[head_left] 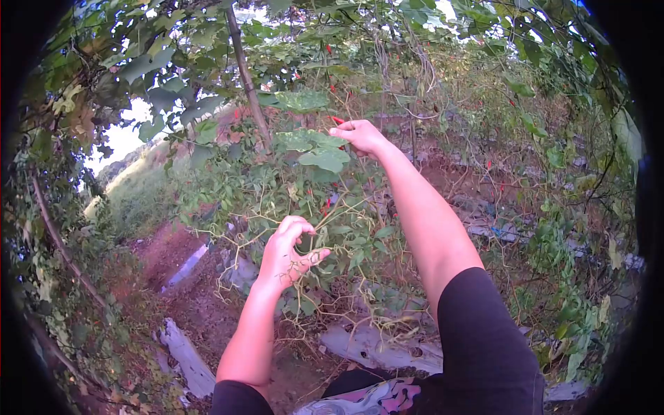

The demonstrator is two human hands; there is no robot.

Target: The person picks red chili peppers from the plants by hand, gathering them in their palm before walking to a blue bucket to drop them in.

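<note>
Chili [337, 120]: red, pinched in right hand [364, 136] fingertips. Left hand [287, 252]: fingers curled among stems [344, 236]; grasp cannot be told.

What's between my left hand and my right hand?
Head view: leafy stems and a broad leaf fill the stretch between left hand and right hand.

Small bright red chillies [337, 120] dot a mass of green leaves [325, 159], a few of them yellowing. A slim brown stake [247, 83] rises through them. The soil [187, 304] is reddish brown, crossed by strips of pale grey plastic sheet [188, 358]. The sleeves [484, 346] are plain black. A cloth [377, 401] at the bottom edge has a pink, white and black pattern. The sky [128, 138] is washed-out white.
</note>
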